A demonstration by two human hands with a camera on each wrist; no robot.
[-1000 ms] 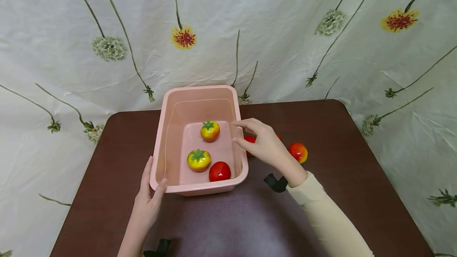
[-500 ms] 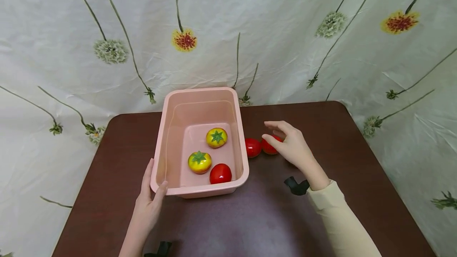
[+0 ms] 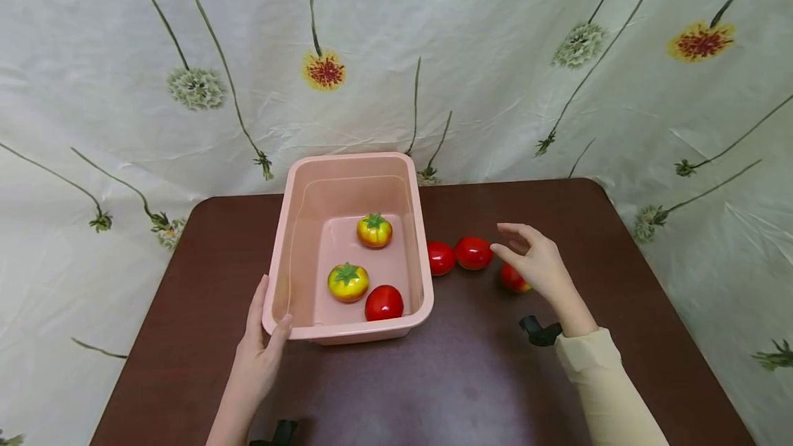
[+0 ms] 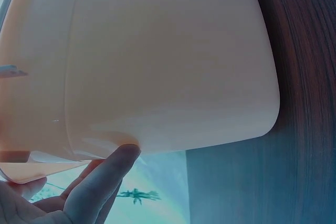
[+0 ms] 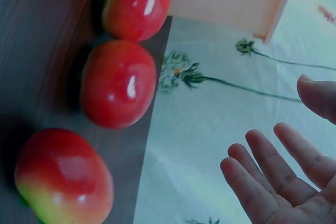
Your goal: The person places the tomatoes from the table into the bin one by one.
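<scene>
The right hand (image 3: 540,268), fingers loose and holding nothing, has moved from the pink tub (image 3: 281,274) to the red-and-yellow tomato (image 3: 513,279) on the bench, while the left hand (image 3: 259,346) is holding the tub's corner.

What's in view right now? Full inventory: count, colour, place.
Basin: 1, pink, on the table left of centre, near corner held by the left hand.
Yellow-orange tomatoes: 2, green tops, inside the basin.
Red tomato in basin: 1, red, near right corner of the basin floor.
Red tomatoes on table: 2, red, side by side just right of the basin.
Red-yellow tomato: 1, on the table, partly hidden behind the right hand.
Table: 1, dark brown.
Backdrop cloth: 1, white with flower print, behind the table.
Left hand: grips the basin's near left corner.
Right hand: open, above the red-yellow tomato, holding nothing.
</scene>
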